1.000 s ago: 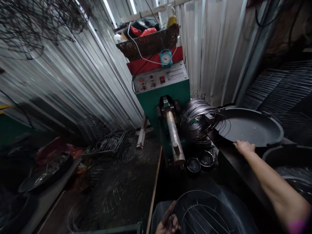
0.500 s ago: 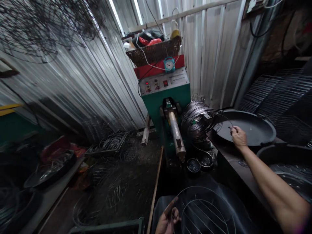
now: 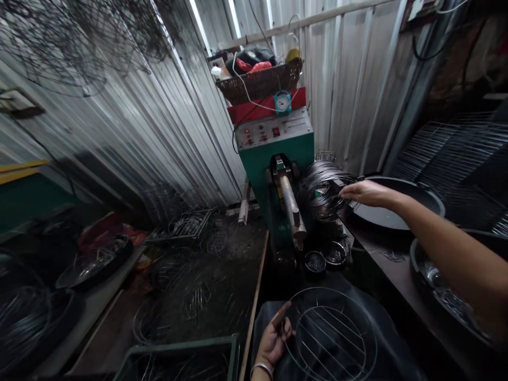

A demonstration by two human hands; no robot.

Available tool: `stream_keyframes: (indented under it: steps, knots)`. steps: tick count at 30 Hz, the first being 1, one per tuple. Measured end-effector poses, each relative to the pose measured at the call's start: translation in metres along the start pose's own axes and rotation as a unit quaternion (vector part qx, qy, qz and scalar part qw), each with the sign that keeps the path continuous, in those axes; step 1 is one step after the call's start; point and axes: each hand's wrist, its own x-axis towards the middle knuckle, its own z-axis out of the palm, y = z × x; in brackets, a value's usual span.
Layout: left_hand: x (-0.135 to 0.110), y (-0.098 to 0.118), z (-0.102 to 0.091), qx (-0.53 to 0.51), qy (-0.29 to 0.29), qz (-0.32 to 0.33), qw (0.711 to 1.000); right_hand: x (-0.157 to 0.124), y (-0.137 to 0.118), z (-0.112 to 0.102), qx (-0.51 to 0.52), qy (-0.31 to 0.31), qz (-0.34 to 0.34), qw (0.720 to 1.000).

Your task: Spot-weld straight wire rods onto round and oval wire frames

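Note:
My left hand (image 3: 273,338), with a bracelet at its wrist, grips the left rim of a round wire rack (image 3: 331,336). This rack has two rings joined by straight bars and lies over dark cloth (image 3: 391,338) on the lap. My right hand (image 3: 367,193) reaches to the right side of a bundle of wire rings (image 3: 321,198). Its fingertips close on wire there; how many strands they hold is hidden. Left of the bundle, a green machine (image 3: 257,164) carries a long metal electrode arm (image 3: 291,206) that points toward me.
Two small bowls of metal bits (image 3: 315,262) sit below the arm. A wide pan (image 3: 381,217) and a dark basin of metal parts (image 3: 416,264) stand on the right. A green crate (image 3: 182,344) is at front left. A wicker basket (image 3: 260,82) tops the machine.
My right hand has moved left and up from beside the pan to the wire bundle. My left hand keeps hold of the rack, which shows slightly higher in view.

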Motion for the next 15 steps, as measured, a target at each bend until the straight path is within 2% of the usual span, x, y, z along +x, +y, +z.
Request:
stream_keyframes:
  steps: [1,2,3,4,6,8,9,10,12,15]
  knots:
    - [0.000,0.000,0.000,0.005,0.005,0.003,1.000,-0.006,0.001,0.007,-0.015,-0.058,-0.018,0.998]
    - [-0.001,0.000,0.001,0.006,0.011,0.005,1.000,-0.015,0.004,0.015,-0.031,-0.090,-0.043,0.994]
    - [-0.001,-0.001,0.001,0.004,0.017,0.007,1.000,-0.027,0.007,0.023,-0.054,-0.093,-0.071,0.992]
    - [-0.002,-0.001,0.002,0.001,0.024,0.007,1.000,-0.041,0.011,0.031,-0.090,-0.067,-0.093,0.989]
    - [-0.002,0.000,0.005,-0.004,0.043,0.003,0.999,-0.072,0.019,0.044,-0.193,0.044,-0.102,0.975]
    - [-0.003,0.002,0.011,-0.009,0.067,-0.001,0.998,-0.103,0.025,0.053,-0.272,0.165,-0.056,0.946]
    - [-0.003,0.003,0.016,-0.012,0.080,-0.001,0.997,-0.116,0.026,0.056,-0.276,0.209,-0.027,0.938]
    - [-0.004,0.005,0.021,-0.015,0.093,0.004,0.996,-0.129,0.026,0.060,-0.250,0.237,-0.001,0.939]
    - [-0.006,0.011,0.032,-0.016,0.105,0.023,0.994,-0.149,0.022,0.068,-0.137,0.244,0.038,0.959]
    - [-0.013,0.020,0.041,-0.014,0.118,0.063,0.991,-0.175,0.010,0.079,0.080,0.162,0.090,0.979]
